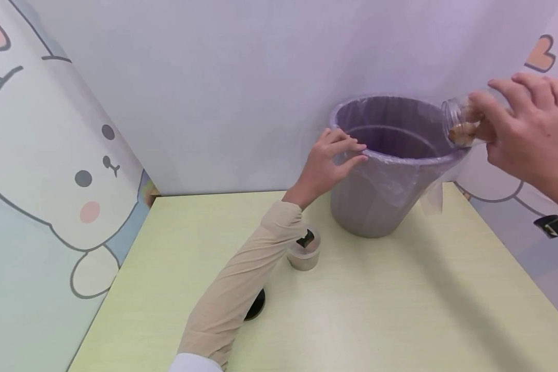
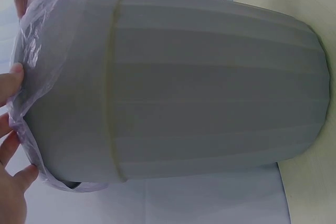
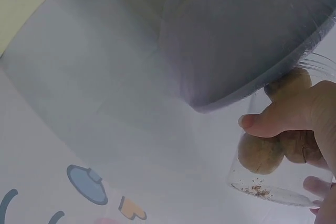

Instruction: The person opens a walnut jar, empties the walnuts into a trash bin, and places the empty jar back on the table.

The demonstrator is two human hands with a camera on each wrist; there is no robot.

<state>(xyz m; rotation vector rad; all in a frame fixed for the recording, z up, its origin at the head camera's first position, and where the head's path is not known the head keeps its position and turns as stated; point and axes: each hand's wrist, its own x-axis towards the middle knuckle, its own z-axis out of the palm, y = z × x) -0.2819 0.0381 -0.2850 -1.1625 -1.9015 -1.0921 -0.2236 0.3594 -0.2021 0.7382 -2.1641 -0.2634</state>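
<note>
A grey-purple trash bin (image 1: pixel 365 209) stands at the back of the table, lined with a thin clear plastic bag (image 1: pixel 395 181) folded over its rim. My left hand (image 1: pixel 323 163) pinches the lined rim at the near left, thumb outside. At the bin's right my right hand (image 1: pixel 535 124) grips a clear jar (image 1: pixel 452 111), tipped on its side with its mouth over the rim. Several round brown, nut-like balls (image 3: pixel 261 153) are inside the jar, and small crumbs (image 3: pixel 258 190) lie near its bottom in the right wrist view.
A small lidded tub (image 1: pixel 304 260) with a black label stands on the pale yellow table (image 1: pixel 353 315) below my left wrist. Partly under the left forearm lies a round black object (image 1: pixel 259 305). White panels with cartoon drawings (image 1: pixel 42 134) surround the table.
</note>
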